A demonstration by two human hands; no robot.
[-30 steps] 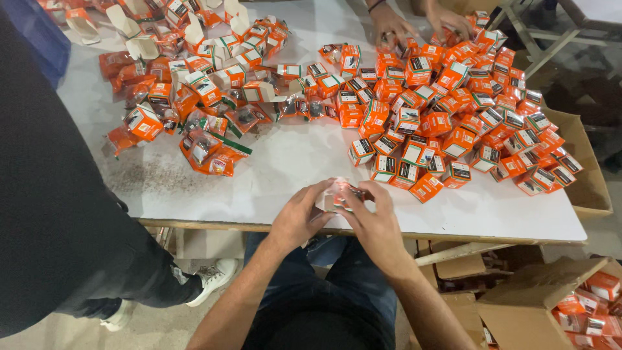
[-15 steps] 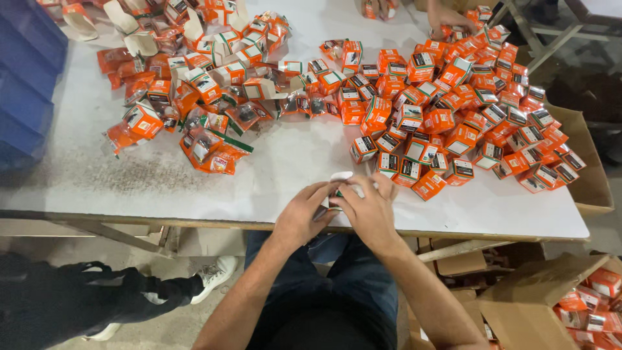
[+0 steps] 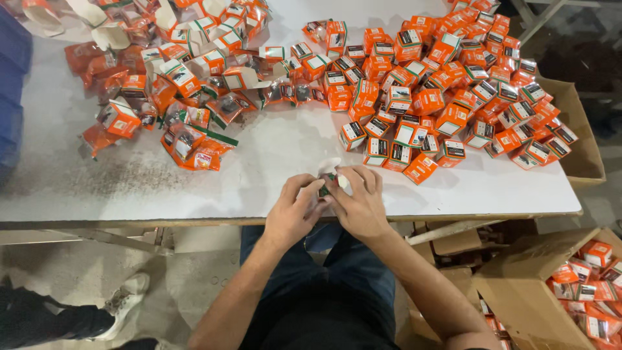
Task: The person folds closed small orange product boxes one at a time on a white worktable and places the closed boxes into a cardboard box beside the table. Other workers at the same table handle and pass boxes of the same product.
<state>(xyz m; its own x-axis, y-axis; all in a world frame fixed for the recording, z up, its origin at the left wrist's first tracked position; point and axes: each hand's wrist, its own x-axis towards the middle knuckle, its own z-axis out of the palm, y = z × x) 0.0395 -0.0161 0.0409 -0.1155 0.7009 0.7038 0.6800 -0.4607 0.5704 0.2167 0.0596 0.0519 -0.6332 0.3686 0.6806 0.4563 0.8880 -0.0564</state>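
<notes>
My left hand (image 3: pixel 293 210) and my right hand (image 3: pixel 358 201) meet at the near edge of the white table (image 3: pixel 272 162). Together they grip a small carton (image 3: pixel 328 183) with white flaps and a dark part showing between the fingers. Most of it is hidden by my fingers. To the right of my hands, a big heap of closed orange cartons (image 3: pixel 447 84) covers the table. On the far left lies a looser pile of flattened orange cartons and plastic-wrapped parts (image 3: pixel 181 78).
A brown cardboard box (image 3: pixel 583 149) stands off the table's right edge. An open box with orange cartons (image 3: pixel 576 285) sits on the floor at the lower right. Another person's leg and white shoe (image 3: pixel 123 301) are at the lower left. A blue bin (image 3: pixel 10 97) is at the left edge.
The dark-clothed person at the left has stepped away, leaving only a leg and shoe in view. My hands stay together on the small carton and have shifted a little onto the table.
</notes>
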